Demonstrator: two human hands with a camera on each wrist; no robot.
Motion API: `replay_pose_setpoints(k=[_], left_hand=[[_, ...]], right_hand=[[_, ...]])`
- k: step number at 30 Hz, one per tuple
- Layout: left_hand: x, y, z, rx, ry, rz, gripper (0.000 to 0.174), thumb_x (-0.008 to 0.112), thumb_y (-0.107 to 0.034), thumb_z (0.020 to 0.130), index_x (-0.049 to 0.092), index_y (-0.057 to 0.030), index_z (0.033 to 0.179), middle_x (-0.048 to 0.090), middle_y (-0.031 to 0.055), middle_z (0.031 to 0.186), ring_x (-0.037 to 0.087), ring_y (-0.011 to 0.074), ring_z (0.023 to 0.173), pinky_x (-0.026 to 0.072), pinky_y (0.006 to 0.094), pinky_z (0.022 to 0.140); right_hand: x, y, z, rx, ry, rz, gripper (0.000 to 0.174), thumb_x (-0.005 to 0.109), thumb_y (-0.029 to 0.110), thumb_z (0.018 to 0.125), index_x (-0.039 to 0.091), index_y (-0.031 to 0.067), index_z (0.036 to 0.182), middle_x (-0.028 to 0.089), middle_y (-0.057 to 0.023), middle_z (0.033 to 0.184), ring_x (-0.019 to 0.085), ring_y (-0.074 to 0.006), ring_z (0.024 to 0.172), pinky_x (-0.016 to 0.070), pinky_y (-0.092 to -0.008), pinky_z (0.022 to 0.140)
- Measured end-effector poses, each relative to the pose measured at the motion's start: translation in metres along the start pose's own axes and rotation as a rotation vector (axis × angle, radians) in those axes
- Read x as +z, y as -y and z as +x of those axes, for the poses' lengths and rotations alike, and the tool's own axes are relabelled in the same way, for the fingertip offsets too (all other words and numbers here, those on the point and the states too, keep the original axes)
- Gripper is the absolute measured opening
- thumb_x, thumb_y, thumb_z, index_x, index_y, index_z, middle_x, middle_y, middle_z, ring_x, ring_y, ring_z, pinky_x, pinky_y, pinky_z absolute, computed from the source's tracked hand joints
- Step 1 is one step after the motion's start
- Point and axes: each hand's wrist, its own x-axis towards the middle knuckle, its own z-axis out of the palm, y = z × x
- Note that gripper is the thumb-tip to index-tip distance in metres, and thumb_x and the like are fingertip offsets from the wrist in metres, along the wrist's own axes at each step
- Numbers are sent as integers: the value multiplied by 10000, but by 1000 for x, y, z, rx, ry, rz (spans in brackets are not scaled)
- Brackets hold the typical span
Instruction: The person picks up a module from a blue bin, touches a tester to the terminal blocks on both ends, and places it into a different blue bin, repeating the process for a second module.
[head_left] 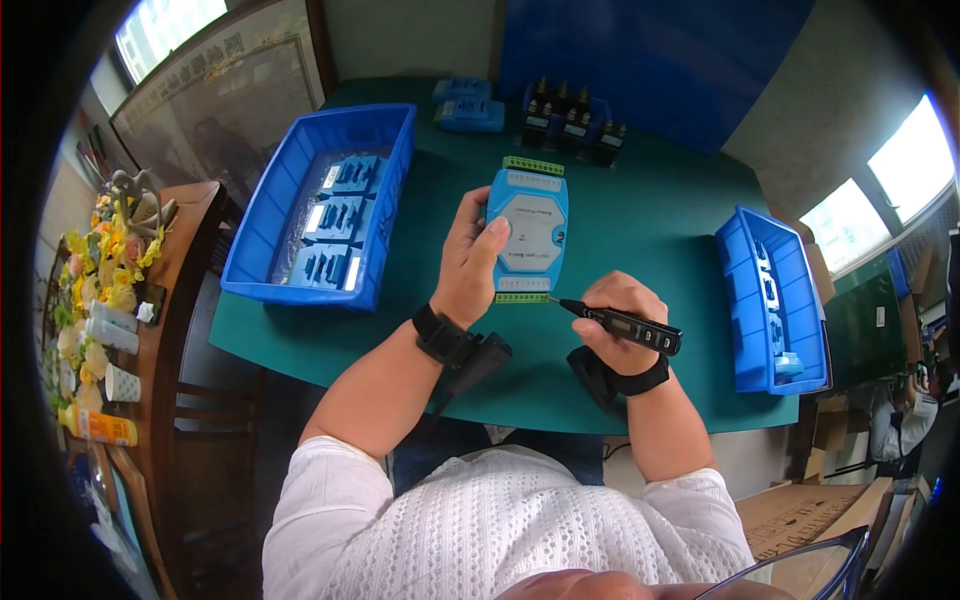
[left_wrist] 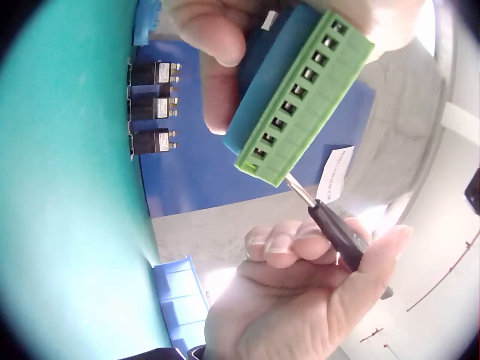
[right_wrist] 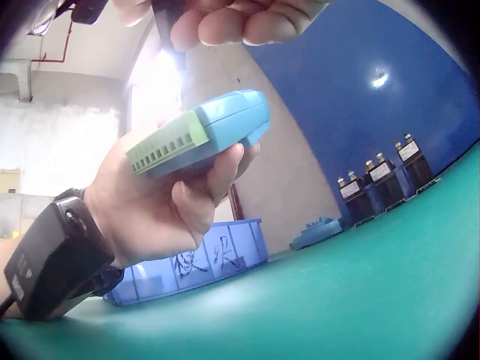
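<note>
My left hand (head_left: 466,265) grips a blue input/output module (head_left: 530,235) by its left side, with the thumb on the grey label face. Green screw terminal blocks line both of its ends; the near terminal block (left_wrist: 304,97) shows a row of square openings in the left wrist view. In my right hand (head_left: 628,300) is a black voltage tester screwdriver (head_left: 640,330) with a small display and buttons, pinched between thumb and fingers. Its metal tip (left_wrist: 300,191) meets the end of the near terminal block. From the right wrist, the module (right_wrist: 232,124) appears tilted, held above the table.
A blue bin (head_left: 250,255) with several blue modules stands at the left of the green table (head_left: 640,200). Another blue bin (head_left: 745,330) sits at the right edge. At the back are stacked blue modules (head_left: 468,112) and black contactor-like blocks (head_left: 575,128).
</note>
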Motion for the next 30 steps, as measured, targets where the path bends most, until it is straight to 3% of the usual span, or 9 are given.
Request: replay_pose_setpoints(k=[12, 30], left_hand=[[0, 2, -1, -24, 9, 25, 396, 476, -240, 903, 381, -7, 1209, 547, 89, 1015, 523, 109, 898, 447, 258, 787], [0, 3, -1, -20, 4, 37, 378, 468, -234, 906, 398, 3, 1192, 546, 79, 1009, 512, 95, 893, 433, 243, 796]], right_hand=[[-3, 4, 4, -73, 1, -130, 363, 836, 225, 593, 563, 63, 770, 567, -44, 614, 568, -180, 533, 433, -261, 467], [-3, 3, 3, -65, 0, -124, 352, 835, 217, 599, 569, 61, 769, 580, -46, 626, 570, -177, 536, 441, -260, 469]])
